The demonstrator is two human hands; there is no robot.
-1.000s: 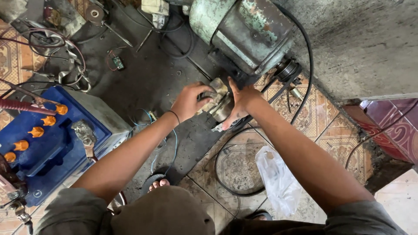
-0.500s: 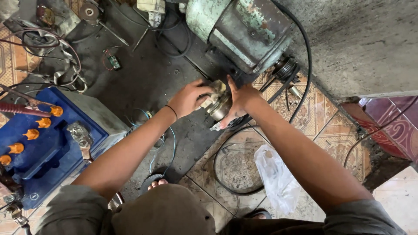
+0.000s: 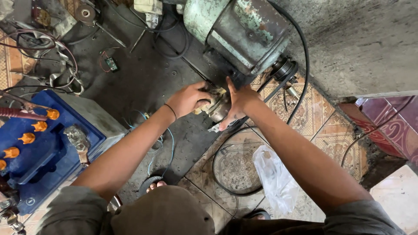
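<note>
left hand [image 3: 188,99] gripped the metal part [image 3: 216,104]; right hand [image 3: 238,102] lay open against it | hands nudged it closer to the green motor [image 3: 237,28]; it sat almost under it

I noted a worn green motor [image 3: 237,30] at top centre, its small pulley [image 3: 283,68] carrying a black belt [image 3: 278,85]. A blue battery [image 3: 41,152] with orange caps [image 3: 40,126] sat at left on the floor; a red-handled clamp [image 3: 19,114] lay across its top. Loose wires [image 3: 48,52] were tangled above it. A clear plastic bag [image 3: 274,176] lay on the patterned tiles [image 3: 313,117], inside a black cable loop [image 3: 217,174]. A small green circuit board [image 3: 111,64] lay on the dark floor.
</note>
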